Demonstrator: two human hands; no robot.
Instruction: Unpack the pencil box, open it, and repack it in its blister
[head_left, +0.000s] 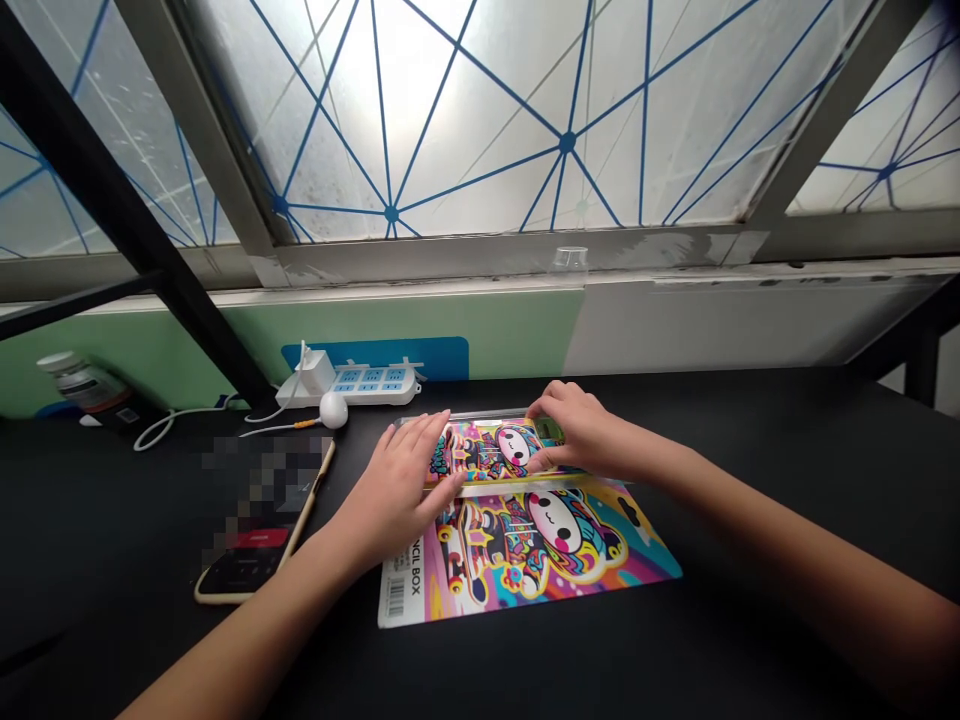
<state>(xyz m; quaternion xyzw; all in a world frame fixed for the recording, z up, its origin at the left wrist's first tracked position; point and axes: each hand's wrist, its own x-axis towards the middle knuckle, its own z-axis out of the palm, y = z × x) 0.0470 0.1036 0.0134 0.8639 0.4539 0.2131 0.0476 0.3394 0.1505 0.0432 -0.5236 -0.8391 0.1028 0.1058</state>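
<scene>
- My left hand [397,495] lies open, palm down on a clear plastic pencil box [491,450] with a colourful cartoon sheet [499,455] inside.
- My right hand [574,425] grips the box's right end, fingers curled.
- The box lies lengthwise left-to-right, near the far edge of the black tabletop [750,450], overlapping a glossy printed pencil-box card [559,560].

The left hand [397,490] and right hand [574,430] were bare, with slim fingers and short nails, and the narrow left forearm [255,625] and right forearm [802,560] ran bare out of view.
</scene>
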